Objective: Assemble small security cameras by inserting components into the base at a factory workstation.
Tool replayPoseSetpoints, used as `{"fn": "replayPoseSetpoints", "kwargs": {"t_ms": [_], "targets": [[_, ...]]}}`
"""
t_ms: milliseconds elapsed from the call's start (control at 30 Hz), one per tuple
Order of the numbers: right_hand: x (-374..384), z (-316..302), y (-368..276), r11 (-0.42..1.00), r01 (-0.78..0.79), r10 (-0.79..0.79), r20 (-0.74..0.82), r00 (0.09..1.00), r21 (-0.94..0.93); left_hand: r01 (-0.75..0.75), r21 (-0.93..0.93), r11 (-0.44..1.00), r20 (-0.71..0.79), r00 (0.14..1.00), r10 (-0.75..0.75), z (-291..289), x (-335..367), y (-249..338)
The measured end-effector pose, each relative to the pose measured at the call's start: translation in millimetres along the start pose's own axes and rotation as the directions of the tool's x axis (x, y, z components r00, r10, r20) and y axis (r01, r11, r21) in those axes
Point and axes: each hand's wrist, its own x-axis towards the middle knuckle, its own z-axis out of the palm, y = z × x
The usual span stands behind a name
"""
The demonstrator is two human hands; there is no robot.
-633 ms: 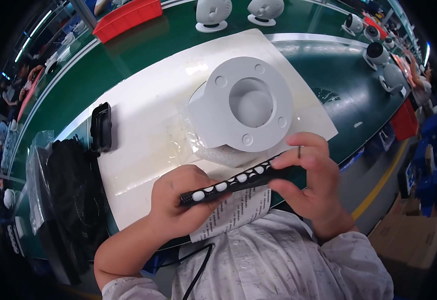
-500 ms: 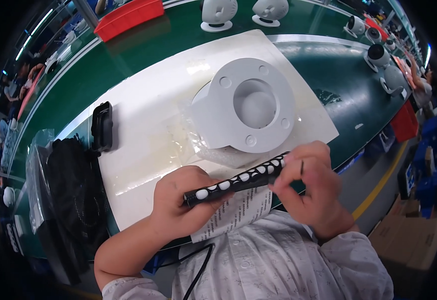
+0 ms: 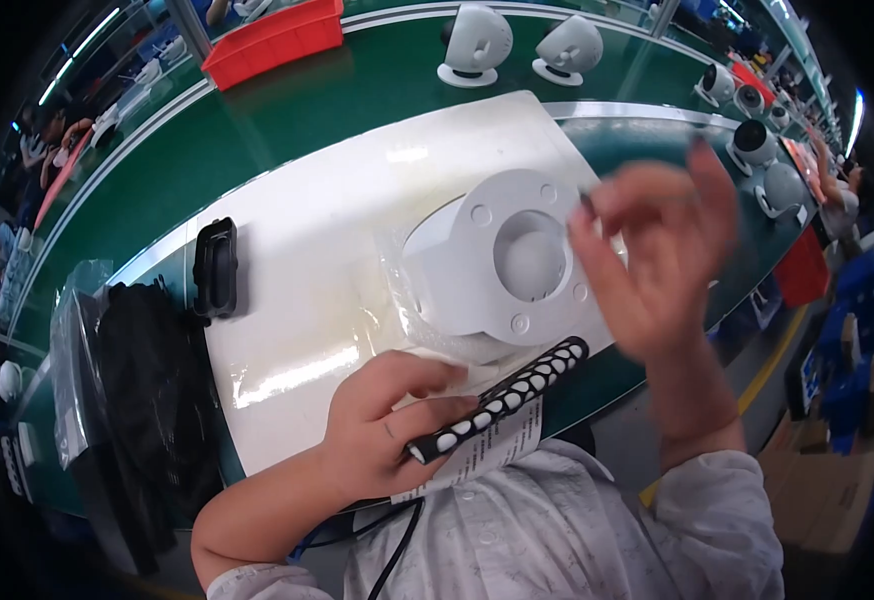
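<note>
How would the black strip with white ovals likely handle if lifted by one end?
The black strip seems fairly stiff: its far end juts from the left hand with little visible bend. Its slim profile suggests light weight. Pushing the free end might swivel it, since only the other end is gripped.

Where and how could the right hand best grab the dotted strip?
Probably by the upper-right end of the strip, coming from the right: that end juts out uncovered, while the left hand holds it near the other. Its long, narrow shape should suit a pinch.
</note>
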Motion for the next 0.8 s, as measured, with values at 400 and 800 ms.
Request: {"fn": "replayPoseSetpoints", "kwargs": {"t_ms": [400,800], "targets": [[36,-21,8,0.882,-0.455,0.417,0.243,0.876,0.125,0.009,0.037,0.999,0.029,1.000,-0.010,4,-1,-16],[27,-28,-13,0.906,0.201,-0.005,0.465,0.886,-0.374,-0.099,0.131,0.986,0.104,0.991,0.086,5,2,-20]]}}
